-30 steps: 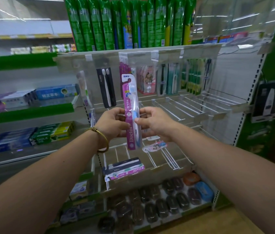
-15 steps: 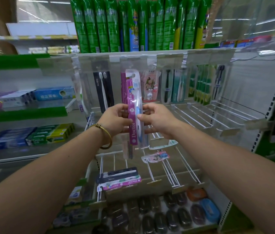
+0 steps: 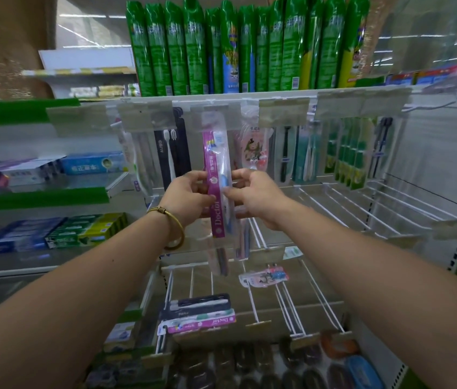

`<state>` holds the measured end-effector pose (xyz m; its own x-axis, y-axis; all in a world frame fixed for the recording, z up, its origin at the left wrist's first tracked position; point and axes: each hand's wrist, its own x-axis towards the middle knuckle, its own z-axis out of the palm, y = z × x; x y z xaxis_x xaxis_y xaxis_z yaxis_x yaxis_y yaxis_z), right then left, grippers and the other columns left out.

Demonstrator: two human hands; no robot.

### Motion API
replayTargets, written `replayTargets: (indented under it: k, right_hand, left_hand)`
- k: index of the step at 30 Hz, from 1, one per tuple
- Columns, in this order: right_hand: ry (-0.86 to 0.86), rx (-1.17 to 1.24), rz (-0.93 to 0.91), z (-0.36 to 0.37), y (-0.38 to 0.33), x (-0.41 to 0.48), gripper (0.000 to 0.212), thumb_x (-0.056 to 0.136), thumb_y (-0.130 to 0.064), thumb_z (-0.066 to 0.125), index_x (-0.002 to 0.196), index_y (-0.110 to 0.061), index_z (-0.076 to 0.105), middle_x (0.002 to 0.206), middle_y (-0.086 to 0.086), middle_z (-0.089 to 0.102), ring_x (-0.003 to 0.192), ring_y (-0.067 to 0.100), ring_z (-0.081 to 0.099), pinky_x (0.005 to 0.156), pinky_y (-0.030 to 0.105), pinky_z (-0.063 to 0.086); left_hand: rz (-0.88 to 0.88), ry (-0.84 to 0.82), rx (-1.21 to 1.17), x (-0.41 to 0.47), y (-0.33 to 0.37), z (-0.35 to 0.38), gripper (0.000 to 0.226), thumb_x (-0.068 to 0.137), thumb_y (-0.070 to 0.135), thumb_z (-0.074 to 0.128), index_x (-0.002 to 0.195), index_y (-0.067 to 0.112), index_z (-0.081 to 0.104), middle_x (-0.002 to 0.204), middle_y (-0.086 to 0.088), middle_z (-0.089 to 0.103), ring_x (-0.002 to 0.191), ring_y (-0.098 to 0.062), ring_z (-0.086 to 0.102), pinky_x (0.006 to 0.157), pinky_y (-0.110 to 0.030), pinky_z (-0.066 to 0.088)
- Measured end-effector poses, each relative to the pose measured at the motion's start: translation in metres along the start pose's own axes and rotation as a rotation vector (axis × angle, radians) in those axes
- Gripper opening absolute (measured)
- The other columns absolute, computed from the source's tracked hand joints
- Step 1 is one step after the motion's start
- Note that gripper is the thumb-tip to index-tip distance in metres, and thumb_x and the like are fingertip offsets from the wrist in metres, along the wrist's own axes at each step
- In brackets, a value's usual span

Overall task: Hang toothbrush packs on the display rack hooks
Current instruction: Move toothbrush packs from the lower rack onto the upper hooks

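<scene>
Green edging strips [image 3: 36,197] are carried along the shelves at the far left, where toothpaste boxes [image 3: 53,233] are laid in rows, a blue box [image 3: 92,165] being set on the shelf above them. Beside these the display rack [image 3: 249,94] is found; clear price flaps [image 3: 145,116] are hung along its top rail, and a black toothbrush pack [image 3: 169,153] is suspended behind them. A gold bangle [image 3: 172,228] is worn on the wrist of the left hand [image 3: 185,197], by which the left edge of the pink toothbrush pack [image 3: 217,186] is pinched between thumb and curled fingers. The pack is held upright in front of the top row, its upper end raised to the level of a price flap; whether its hole sits on a hook cannot be told. Its right edge is pinched in the same way by the right hand [image 3: 255,196], so that the pack is gripped from both sides at about mid-height. Behind the right hand a cartoon-printed pack [image 3: 255,150] is hung, followed by teal packs [image 3: 306,155] and green packs [image 3: 350,153]. Further right, white wire hooks [image 3: 362,203] are seen projecting toward the camera. Above the rack, tall green bags [image 3: 221,49] are lined up on the top shelf. Below the hands, more packs [image 3: 199,315] are laid flat across lower hooks, and dark oval soap cases [image 3: 277,366] are arranged at the bottom
</scene>
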<state>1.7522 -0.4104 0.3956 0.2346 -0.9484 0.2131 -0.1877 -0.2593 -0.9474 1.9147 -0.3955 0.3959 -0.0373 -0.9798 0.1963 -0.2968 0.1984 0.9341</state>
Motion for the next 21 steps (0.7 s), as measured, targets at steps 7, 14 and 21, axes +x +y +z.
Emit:
replayTargets:
  k: [7,14,21]
  right_hand:
    - [0.024,0.003,0.026,0.000,0.017,0.030,0.023,0.098,-0.014,0.059,0.120,-0.022,0.058,0.108,0.004,0.070,0.096,0.021,0.070,0.073,0.039,0.061]
    - [0.081,-0.107,0.014,-0.001,0.026,0.063,0.028,0.096,-0.020,0.061,0.124,-0.022,0.061,0.112,0.001,0.069,0.103,0.024,0.067,0.088,0.051,0.058]
    - [0.084,-0.103,0.003,-0.002,0.040,0.073,0.035,0.098,-0.025,0.059,0.131,-0.014,0.058,0.116,0.005,0.069,0.104,0.022,0.067,0.092,0.047,0.057]
  left_hand:
    - [-0.040,0.000,-0.031,0.020,-0.007,0.002,0.044,0.091,-0.009,0.059,0.128,0.016,0.055,0.103,-0.008,0.071,0.092,-0.019,0.072,0.078,-0.035,0.061]
    - [-0.124,0.037,-0.073,0.043,-0.009,0.006,0.055,0.089,-0.009,0.062,0.137,0.015,0.053,0.109,-0.007,0.070,0.099,-0.021,0.069,0.077,-0.033,0.061]
    - [-0.159,0.041,-0.096,0.045,-0.016,0.009,0.052,0.089,-0.010,0.061,0.135,0.014,0.055,0.098,0.001,0.070,0.093,-0.015,0.069,0.078,-0.029,0.059]
